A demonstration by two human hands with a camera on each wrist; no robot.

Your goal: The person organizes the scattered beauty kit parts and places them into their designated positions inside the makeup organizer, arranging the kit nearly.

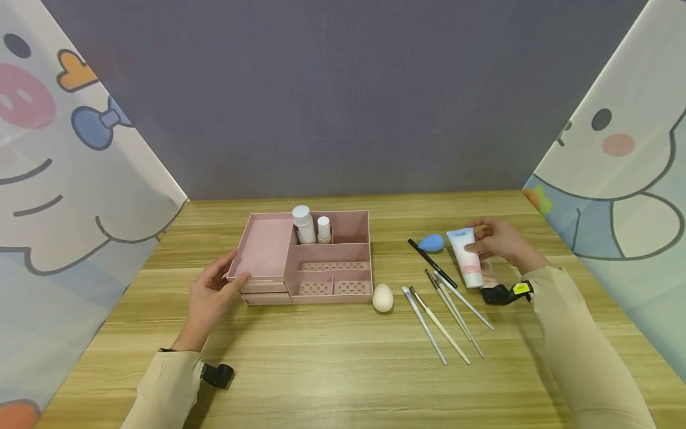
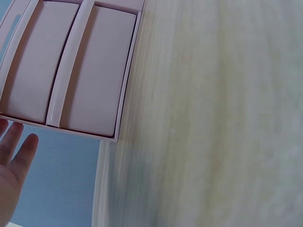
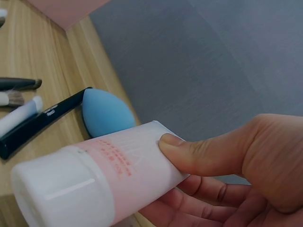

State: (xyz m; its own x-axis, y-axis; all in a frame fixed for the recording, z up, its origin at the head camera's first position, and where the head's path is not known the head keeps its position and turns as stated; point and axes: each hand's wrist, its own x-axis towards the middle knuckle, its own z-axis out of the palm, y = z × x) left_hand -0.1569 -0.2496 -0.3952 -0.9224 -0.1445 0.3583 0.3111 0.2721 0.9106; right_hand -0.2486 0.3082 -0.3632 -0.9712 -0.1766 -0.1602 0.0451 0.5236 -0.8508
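My right hand (image 1: pixel 504 241) pinches a white and pink squeeze tube (image 1: pixel 465 259) by its flat end, cap pointing down toward me. In the right wrist view the thumb lies on top of the tube (image 3: pixel 128 165) and the fingers are beneath. Partly hidden behind it is a beige tube (image 1: pixel 488 274). My left hand (image 1: pixel 209 295) touches the front left corner of a pink makeup organizer (image 1: pixel 265 244), its fingers fairly straight along the side. The left wrist view shows the organizer's drawers (image 2: pixel 99 71). A white bottle (image 1: pixel 303 226) and a smaller white-capped bottle (image 1: pixel 324 229) stand in a back compartment.
A blue makeup sponge (image 1: pixel 431 242) lies near a black pencil (image 1: pixel 433 263). Several makeup brushes (image 1: pixel 439 325) are spread across the wooden table (image 1: pixel 300 369). Next to the organizer's right front corner sits a cream egg-shaped sponge (image 1: pixel 383 298). A grey panel (image 1: pixel 348 107) stands behind the table.
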